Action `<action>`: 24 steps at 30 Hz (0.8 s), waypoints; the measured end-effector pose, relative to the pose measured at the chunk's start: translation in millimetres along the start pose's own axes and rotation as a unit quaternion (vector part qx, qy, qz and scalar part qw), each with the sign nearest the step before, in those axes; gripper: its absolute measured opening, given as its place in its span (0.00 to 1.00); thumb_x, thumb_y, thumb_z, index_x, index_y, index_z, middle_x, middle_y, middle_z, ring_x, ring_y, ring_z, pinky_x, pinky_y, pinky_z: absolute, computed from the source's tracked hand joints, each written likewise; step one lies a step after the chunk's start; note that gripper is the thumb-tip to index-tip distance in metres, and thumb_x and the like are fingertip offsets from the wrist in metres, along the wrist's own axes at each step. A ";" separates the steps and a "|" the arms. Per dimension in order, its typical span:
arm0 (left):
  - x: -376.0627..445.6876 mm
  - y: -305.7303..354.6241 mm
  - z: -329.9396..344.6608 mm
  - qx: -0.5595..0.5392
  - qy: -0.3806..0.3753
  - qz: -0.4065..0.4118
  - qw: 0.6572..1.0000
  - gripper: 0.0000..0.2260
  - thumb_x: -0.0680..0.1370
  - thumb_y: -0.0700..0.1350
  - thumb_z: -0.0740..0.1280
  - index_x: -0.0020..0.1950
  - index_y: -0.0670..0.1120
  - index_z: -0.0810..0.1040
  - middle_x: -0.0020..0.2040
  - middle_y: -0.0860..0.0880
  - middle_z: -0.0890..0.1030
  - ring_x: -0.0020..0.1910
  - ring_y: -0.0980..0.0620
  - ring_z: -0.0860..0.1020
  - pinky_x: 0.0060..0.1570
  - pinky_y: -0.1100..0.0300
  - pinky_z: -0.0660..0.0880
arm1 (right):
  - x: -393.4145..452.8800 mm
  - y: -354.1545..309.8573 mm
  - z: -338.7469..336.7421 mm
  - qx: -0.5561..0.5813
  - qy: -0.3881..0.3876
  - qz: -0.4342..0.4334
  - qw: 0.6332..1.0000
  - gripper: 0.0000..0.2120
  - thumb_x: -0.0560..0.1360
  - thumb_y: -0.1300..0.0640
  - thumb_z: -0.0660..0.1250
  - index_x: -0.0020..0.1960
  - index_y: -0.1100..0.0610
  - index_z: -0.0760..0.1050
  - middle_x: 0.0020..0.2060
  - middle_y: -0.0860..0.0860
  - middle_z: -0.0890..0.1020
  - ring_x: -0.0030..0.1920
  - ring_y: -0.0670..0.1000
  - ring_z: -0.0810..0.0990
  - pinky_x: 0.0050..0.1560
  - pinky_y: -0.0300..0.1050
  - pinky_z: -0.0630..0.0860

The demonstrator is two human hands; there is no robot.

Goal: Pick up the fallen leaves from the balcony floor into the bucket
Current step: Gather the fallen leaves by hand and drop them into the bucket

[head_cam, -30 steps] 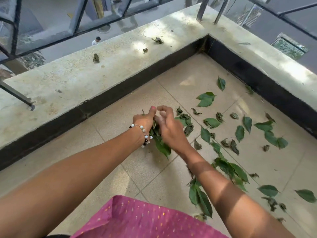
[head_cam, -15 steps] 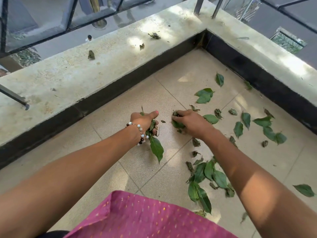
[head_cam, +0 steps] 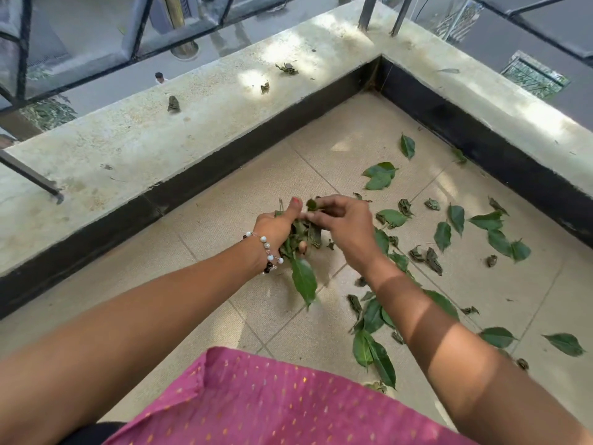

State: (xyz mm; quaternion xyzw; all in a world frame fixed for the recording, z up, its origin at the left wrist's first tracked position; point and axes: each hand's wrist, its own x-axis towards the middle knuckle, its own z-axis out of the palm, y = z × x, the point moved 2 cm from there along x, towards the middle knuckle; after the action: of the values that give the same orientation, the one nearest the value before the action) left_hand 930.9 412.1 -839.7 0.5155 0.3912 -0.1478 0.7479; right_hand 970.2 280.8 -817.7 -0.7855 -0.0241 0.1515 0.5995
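Your left hand (head_cam: 276, 228) grips a bunch of leaves (head_cam: 300, 248), serving as the store. Your right hand (head_cam: 345, 226) pinches one more leaf (head_cam: 312, 204) against it. Many leaves (head_cam: 449, 232) lie on the tiled floor (head_cam: 224, 236) to your right; no bucket is in view.

Glossy green leaves (head_cam: 487, 221); matt tile floor (head_cam: 256, 200); rough concrete ledge (head_cam: 134, 146); pink cloth (head_cam: 272, 406).
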 end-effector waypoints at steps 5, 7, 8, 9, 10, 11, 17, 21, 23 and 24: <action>-7.9 8.0 -1.1 0.000 -0.006 0.016 1.000 0.25 0.71 0.62 0.71 0.43 0.39 0.78 0.30 0.42 0.80 0.26 0.46 0.79 0.29 0.55 0.80 | -13.3 -12.6 28.5 -0.174 -0.046 -0.112 0.977 0.10 0.77 0.63 0.66 0.53 0.55 0.67 0.45 0.54 0.84 0.37 0.48 0.82 0.37 0.35 0.74; -5.2 13.0 -10.0 -0.011 0.014 0.020 1.000 0.21 0.71 0.56 0.75 0.46 0.39 0.78 0.32 0.42 0.81 0.23 0.48 0.77 0.26 0.58 0.77 | -9.9 -9.9 20.9 -0.191 -0.144 -0.079 0.968 0.11 0.80 0.60 0.62 0.60 0.56 0.66 0.57 0.55 0.81 0.53 0.49 0.80 0.48 0.35 0.71; -3.7 15.6 -13.6 -0.015 0.020 0.023 0.999 0.18 0.71 0.52 0.76 0.46 0.39 0.78 0.33 0.41 0.81 0.23 0.48 0.76 0.24 0.59 0.76 | -8.7 -10.1 15.5 -0.145 -0.175 -0.048 0.973 0.11 0.81 0.59 0.60 0.63 0.55 0.65 0.62 0.54 0.79 0.59 0.49 0.78 0.52 0.37 0.71; -3.0 17.8 -16.6 -0.018 0.025 0.028 0.999 0.14 0.71 0.48 0.77 0.45 0.39 0.77 0.35 0.40 0.81 0.23 0.49 0.75 0.24 0.61 0.75 | -5.9 -9.5 9.3 -0.092 -0.171 -0.026 0.981 0.11 0.82 0.59 0.58 0.63 0.53 0.65 0.63 0.53 0.79 0.60 0.50 0.78 0.52 0.40 0.74; -2.8 18.8 -19.0 -0.020 0.030 0.032 0.999 0.11 0.72 0.44 0.76 0.43 0.39 0.77 0.35 0.40 0.81 0.22 0.49 0.74 0.23 0.62 0.74 | -1.6 -8.4 3.4 -0.063 -0.138 -0.012 0.988 0.10 0.82 0.60 0.57 0.62 0.53 0.67 0.61 0.52 0.80 0.59 0.52 0.78 0.52 0.45 0.77; -2.8 18.7 -21.0 -0.021 0.037 0.034 0.998 0.09 0.72 0.41 0.76 0.41 0.39 0.77 0.34 0.40 0.80 0.22 0.50 0.73 0.22 0.62 0.73 | 4.3 -6.5 -1.2 -0.083 -0.096 -0.015 0.992 0.10 0.82 0.61 0.57 0.61 0.53 0.69 0.59 0.51 0.80 0.59 0.53 0.79 0.54 0.49 0.77; 2.0 10.6 -30.0 -0.026 0.075 0.026 0.997 0.09 0.71 0.35 0.75 0.41 0.38 0.75 0.35 0.37 0.79 0.23 0.47 0.75 0.23 0.60 0.75 | 8.8 39.4 7.1 -0.525 -0.258 -0.177 0.791 0.24 0.80 0.64 0.59 0.75 0.56 0.63 0.75 0.55 0.61 0.75 0.59 0.58 0.73 0.50 0.56; 1.9 8.9 -34.9 -0.019 0.070 0.026 0.997 0.08 0.72 0.33 0.73 0.42 0.36 0.74 0.35 0.36 0.77 0.24 0.45 0.77 0.23 0.57 0.77 | -8.4 59.9 -6.1 -0.516 -0.237 -0.202 0.798 0.23 0.82 0.55 0.52 0.74 0.61 0.63 0.75 0.58 0.62 0.75 0.63 0.58 0.74 0.52 0.55; 1.4 5.3 -37.8 -0.009 0.058 0.015 0.998 0.07 0.73 0.33 0.72 0.44 0.35 0.74 0.34 0.35 0.77 0.25 0.44 0.78 0.23 0.55 0.78 | -19.5 59.1 -10.1 -0.510 -0.228 -0.168 0.812 0.26 0.82 0.47 0.50 0.75 0.61 0.63 0.75 0.58 0.62 0.75 0.61 0.58 0.75 0.51 0.54; 2.0 2.7 -39.3 -0.005 0.052 0.008 0.999 0.07 0.73 0.33 0.72 0.45 0.35 0.74 0.34 0.35 0.78 0.25 0.43 0.79 0.23 0.56 0.78 | -26.1 58.4 -8.2 -0.510 -0.230 -0.145 0.817 0.28 0.82 0.44 0.51 0.76 0.59 0.61 0.76 0.57 0.60 0.76 0.60 0.56 0.76 0.51 0.53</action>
State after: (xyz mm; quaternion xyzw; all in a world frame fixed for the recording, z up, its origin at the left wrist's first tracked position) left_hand 916.9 448.5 -845.7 0.5218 0.4264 -0.1127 0.7302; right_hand 939.2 251.1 -865.8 -0.9086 -0.3482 0.2050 0.1057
